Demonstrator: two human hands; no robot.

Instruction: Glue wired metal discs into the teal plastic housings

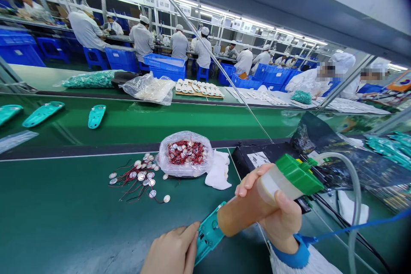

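Holding bottle (pixel 252 203) over teal shell (pixel 210 233)

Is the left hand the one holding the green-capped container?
No, the right hand grips the green-capped container, while the left hand holds a teal plastic part.

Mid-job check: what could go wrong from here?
- The right hand holds the tilted bottle over the teal shell; its tip is hidden, so the brown contents might land off target.
- The left hand grips the shell near one end, so it could twist if pressed.
- The clear hose and blue cord run close together and might snag.
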